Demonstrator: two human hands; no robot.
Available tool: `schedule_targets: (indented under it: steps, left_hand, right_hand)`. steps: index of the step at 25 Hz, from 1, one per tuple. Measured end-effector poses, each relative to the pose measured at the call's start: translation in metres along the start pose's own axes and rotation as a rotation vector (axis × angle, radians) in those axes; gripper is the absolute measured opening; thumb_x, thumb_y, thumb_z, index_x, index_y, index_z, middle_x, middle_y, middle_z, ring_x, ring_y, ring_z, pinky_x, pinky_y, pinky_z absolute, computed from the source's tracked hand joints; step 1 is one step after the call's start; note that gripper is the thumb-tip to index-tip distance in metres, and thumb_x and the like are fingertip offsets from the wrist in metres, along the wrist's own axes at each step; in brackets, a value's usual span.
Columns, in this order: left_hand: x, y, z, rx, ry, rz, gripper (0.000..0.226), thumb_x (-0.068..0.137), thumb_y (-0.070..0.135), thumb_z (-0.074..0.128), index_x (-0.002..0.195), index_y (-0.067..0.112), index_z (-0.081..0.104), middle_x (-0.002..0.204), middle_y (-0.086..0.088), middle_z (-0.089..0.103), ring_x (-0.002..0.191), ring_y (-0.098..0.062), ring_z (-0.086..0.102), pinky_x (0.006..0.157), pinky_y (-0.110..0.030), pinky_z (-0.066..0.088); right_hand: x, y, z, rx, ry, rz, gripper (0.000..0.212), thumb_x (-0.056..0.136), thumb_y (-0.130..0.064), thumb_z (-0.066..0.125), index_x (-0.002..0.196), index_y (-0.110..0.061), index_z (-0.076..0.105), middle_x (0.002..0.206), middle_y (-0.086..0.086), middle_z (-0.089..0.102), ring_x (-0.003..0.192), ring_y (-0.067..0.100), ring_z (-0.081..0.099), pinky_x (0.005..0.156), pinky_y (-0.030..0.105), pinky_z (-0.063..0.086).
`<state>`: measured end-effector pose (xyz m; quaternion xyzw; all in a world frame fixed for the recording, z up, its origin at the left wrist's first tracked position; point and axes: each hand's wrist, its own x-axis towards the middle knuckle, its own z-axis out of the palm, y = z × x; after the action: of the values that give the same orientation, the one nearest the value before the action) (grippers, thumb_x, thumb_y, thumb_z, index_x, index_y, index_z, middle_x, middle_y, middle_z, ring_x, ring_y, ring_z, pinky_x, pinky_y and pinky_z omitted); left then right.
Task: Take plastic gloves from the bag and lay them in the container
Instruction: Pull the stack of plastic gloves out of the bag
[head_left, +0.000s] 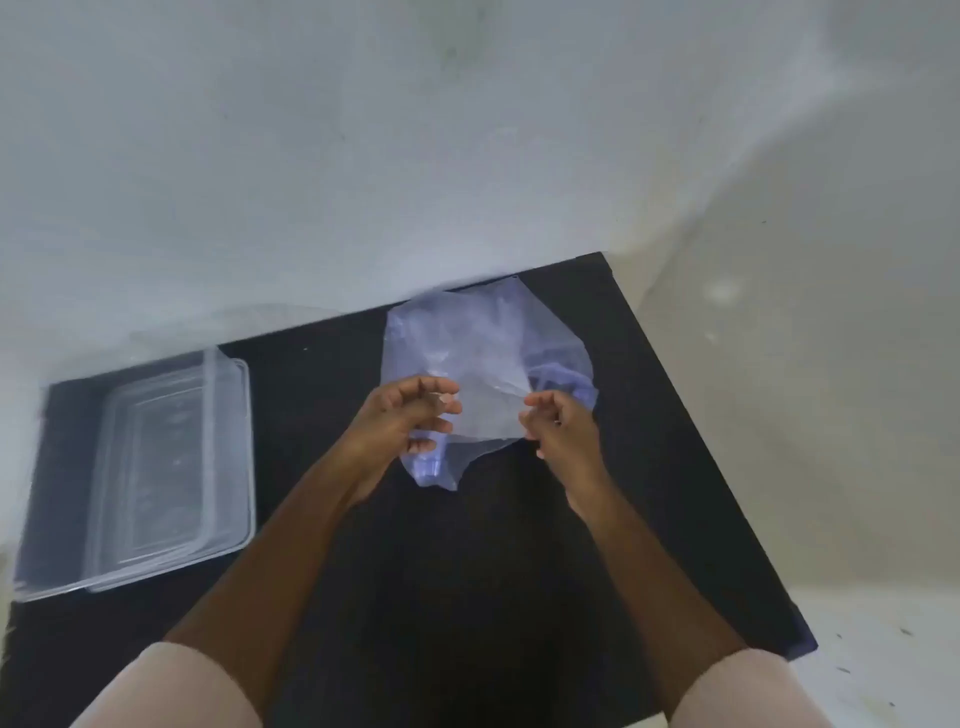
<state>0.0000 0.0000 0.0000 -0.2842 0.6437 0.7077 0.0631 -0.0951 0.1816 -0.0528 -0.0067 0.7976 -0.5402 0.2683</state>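
On black table (322, 395), left: one clear container (156, 467), empty. Centre: one translucent bag (483, 353); left hand (405, 415) and right hand (561, 426), fingers curled, each pinching its near edge. Gloves inside indistinct, count untellable.

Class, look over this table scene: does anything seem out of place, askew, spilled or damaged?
Nothing stands out. The clear container sits open on the black table, with no gloves seen in it. The crumpled plastic bag lies near the far edge, both hands at its near edge. Nothing has spilled or looks torn.
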Motion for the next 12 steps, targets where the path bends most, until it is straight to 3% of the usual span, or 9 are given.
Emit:
schedule_targets:
  steps: [3, 6, 8, 12]
  left_hand:
    - [0.026, -0.005, 0.005, 0.017, 0.044, -0.039, 0.019, 0.091, 0.016, 0.062, 0.108, 0.013, 0.07, 0.098, -0.004, 0.073, 0.086, -0.02, 0.067, 0.079, -0.033, 0.052]
    - [0.04, -0.008, 0.011, 0.025, 0.054, -0.093, 0.019, 0.092, 0.018, 0.062, 0.109, 0.013, 0.069, 0.1, -0.005, 0.073, 0.087, -0.02, 0.068, 0.084, -0.036, 0.052]
    - [0.047, -0.005, 0.012, 0.017, 0.055, -0.114, 0.018, 0.091, 0.019, 0.062, 0.107, 0.014, 0.069, 0.099, -0.003, 0.074, 0.086, -0.018, 0.068, 0.084, -0.036, 0.052]
    - [0.056, -0.003, 0.013, 0.026, 0.067, -0.117, 0.015, 0.091, 0.016, 0.063, 0.105, 0.016, 0.07, 0.097, -0.003, 0.074, 0.082, -0.015, 0.067, 0.08, -0.035, 0.051]
  right_hand:
    - [0.028, 0.012, 0.003, -0.321, 0.267, 0.023, 0.018, 0.088, -0.03, 0.063, 0.09, -0.012, 0.063, 0.085, 0.002, 0.06, 0.078, 0.02, 0.06, 0.061, 0.024, 0.042]
    - [0.039, 0.02, 0.011, -0.499, 0.262, 0.138, 0.033, 0.084, -0.044, 0.065, 0.095, -0.013, 0.064, 0.087, -0.001, 0.055, 0.076, 0.02, 0.054, 0.065, 0.029, 0.04]
    - [0.049, 0.021, 0.015, -0.535, 0.244, 0.175, 0.037, 0.08, -0.049, 0.066, 0.091, -0.013, 0.067, 0.086, 0.001, 0.061, 0.076, 0.023, 0.06, 0.063, 0.029, 0.042]
    - [0.06, 0.02, 0.026, -0.5, 0.271, 0.154, 0.019, 0.08, -0.032, 0.064, 0.075, -0.014, 0.065, 0.073, 0.002, 0.065, 0.064, 0.02, 0.061, 0.046, 0.02, 0.033]
